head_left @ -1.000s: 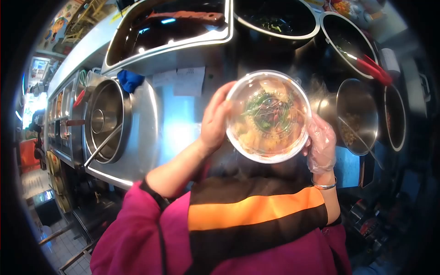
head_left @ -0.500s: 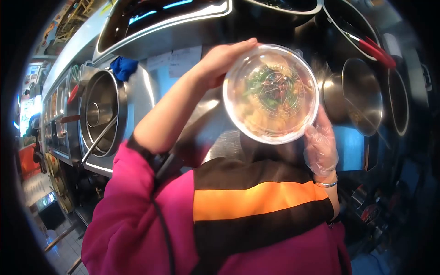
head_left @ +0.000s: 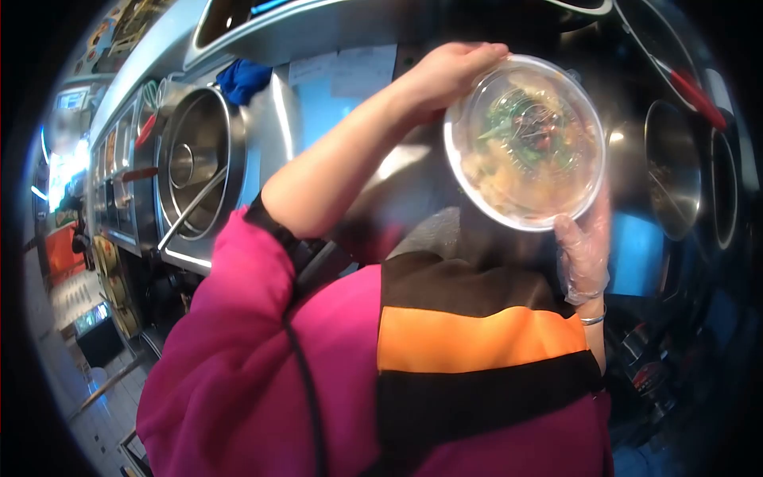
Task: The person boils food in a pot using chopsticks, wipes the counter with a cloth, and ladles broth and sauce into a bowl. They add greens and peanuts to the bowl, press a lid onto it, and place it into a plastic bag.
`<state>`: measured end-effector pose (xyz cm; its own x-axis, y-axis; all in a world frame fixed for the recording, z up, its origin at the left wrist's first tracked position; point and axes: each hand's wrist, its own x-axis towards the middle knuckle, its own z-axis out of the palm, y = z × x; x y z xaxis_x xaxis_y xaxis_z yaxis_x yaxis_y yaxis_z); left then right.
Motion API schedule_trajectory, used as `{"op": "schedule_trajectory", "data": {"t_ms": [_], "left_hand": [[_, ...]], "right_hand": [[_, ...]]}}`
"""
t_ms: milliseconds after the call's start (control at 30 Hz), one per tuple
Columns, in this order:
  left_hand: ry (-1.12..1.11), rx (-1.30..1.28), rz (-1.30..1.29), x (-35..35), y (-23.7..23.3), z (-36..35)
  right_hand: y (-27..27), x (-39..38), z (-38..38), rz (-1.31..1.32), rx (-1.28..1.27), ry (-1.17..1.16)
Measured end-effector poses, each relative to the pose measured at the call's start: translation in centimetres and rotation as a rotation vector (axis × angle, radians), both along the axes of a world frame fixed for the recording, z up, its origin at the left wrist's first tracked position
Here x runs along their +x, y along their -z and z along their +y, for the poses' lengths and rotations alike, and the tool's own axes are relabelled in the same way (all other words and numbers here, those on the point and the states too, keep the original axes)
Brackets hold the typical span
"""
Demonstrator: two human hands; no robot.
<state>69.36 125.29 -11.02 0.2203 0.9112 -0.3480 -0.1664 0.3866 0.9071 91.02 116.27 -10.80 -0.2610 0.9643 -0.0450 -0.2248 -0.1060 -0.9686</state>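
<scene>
Between my two hands is a round takeout bowl (head_left: 526,143) with a clear lid, held up in front of my chest. Through the lid I see food with chopped greens and some red bits on top. My left hand (head_left: 455,75), bare, grips the bowl at its upper left rim. In a clear plastic glove, my right hand (head_left: 584,254) holds the lower right side, its thumb at the rim. The bowl hides part of the fingers of both hands.
A deep steel pot (head_left: 199,163) with a ladle stands at left, near a blue cloth (head_left: 245,81). At right are a steel bowl (head_left: 671,171) and a pot with a red-handled tool (head_left: 693,97). Papers (head_left: 342,73) lie on the steel counter.
The bowl and both hands have shifted right and slightly up in the view. The surroundings have also slid rightward as my head turned. My grip on the bowl looks the same.
</scene>
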Motion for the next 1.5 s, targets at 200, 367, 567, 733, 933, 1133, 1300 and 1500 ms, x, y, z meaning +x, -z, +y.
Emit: {"op": "schedule_trajectory", "data": {"t_ms": [200,367,567,733,933,1133,1300,1500], "left_hand": [[-0.004,0.016,-0.008,0.1,-0.2,0.1],[0.012,0.038,-0.04,0.2,0.3,0.2],[-0.008,0.029,-0.013,0.6,0.4,-0.3],[-0.108,0.019,-0.332,0.3,0.6,-0.8],[-0.034,0.518,-0.19,-0.8,2.4,-8.4],[0.007,0.635,-0.145,0.3,3.9,-9.3],[-0.08,0.41,0.113,0.0,1.4,-10.7],[0.052,0.017,0.035,-2.5,-4.1,-10.3]], "right_hand": [[-2.8,0.0,0.5,-0.704,0.565,0.114],[-3.0,-2.4,1.1,-0.753,0.518,-0.001],[-3.1,-2.0,1.7,-1.0,0.737,-0.048],[-5.4,-2.8,2.5,-1.256,0.822,-0.132],[-5.0,-2.8,3.2,-1.199,0.818,-0.179],[-4.4,-2.4,3.5,-1.156,0.854,-0.146],[-4.9,-2.5,3.7,-1.125,0.807,-0.161],[-4.8,-2.3,3.7,-1.061,0.788,-0.172]]}}
